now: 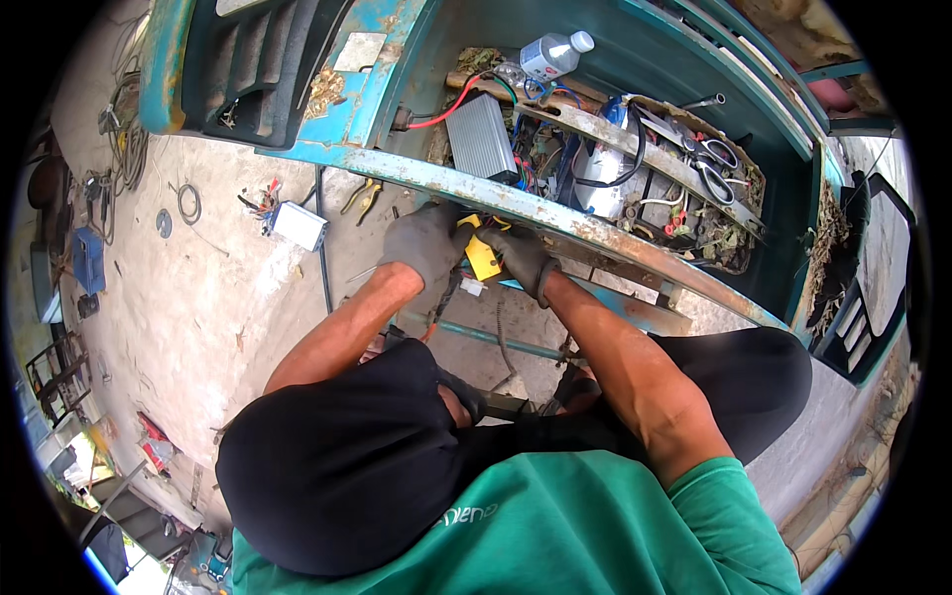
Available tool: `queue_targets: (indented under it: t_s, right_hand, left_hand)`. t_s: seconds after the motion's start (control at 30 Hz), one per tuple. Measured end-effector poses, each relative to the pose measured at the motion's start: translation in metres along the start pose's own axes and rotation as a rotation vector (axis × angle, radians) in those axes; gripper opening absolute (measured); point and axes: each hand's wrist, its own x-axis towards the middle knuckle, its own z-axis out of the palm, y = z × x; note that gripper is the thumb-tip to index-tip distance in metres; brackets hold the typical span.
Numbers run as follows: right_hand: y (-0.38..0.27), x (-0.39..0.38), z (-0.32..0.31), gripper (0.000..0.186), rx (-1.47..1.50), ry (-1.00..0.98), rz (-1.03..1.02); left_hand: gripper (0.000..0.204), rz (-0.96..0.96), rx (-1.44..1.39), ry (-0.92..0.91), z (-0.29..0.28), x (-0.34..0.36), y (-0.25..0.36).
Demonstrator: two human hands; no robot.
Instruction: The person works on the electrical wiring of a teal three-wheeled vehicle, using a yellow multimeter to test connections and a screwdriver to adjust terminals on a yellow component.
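My left hand [421,246], in a grey glove, reaches just under the rusty teal frame rail [610,236], its fingers closed at the upper left of a yellow part [484,260]. From the other side, my right hand [526,260], gloved in dark grey, grips that same part, whose shape is partly hidden by both hands. Dark cables and a small white piece [471,288] hang below it. Above the rail sits a finned silver box [478,139] among tangled wires. Yellow-handled pliers [359,198] lie on the floor to the left, near a silver module [297,226] with loose wires.
The open teal compartment [778,258] holds a plastic bottle [548,58], scissors [716,169] and a long metal bar [645,159]. A black louvred panel [248,69] stands at upper left, another [863,288] at right. Cable coils [129,139] and a blue crate [87,260] rest on the concrete floor.
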Motion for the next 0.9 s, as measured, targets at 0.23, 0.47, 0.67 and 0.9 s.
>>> queue_targets:
  t_s: [0.23, 0.47, 0.67, 0.9]
  right_hand:
    - [-0.010, -0.006, 0.002, 0.052, -0.006, 0.003, 0.032]
    - [0.001, 0.002, 0.001, 0.050, 0.069, -0.015, 0.035]
    - [-0.002, 0.000, 0.001, 0.048, 0.046, -0.001, 0.050]
    - [-0.003, -0.001, 0.001, 0.048, 0.049, -0.041, 0.055]
  left_hand:
    - [0.038, 0.130, 0.079, -0.003, 0.000, 0.004, -0.006]
    - [0.038, 0.009, -0.013, -0.053, -0.007, 0.000, 0.002]
    - [0.037, 0.113, 0.036, -0.015, -0.007, -0.001, -0.003]
    - [0.034, 0.038, -0.073, 0.025, -0.001, -0.002, -0.005]
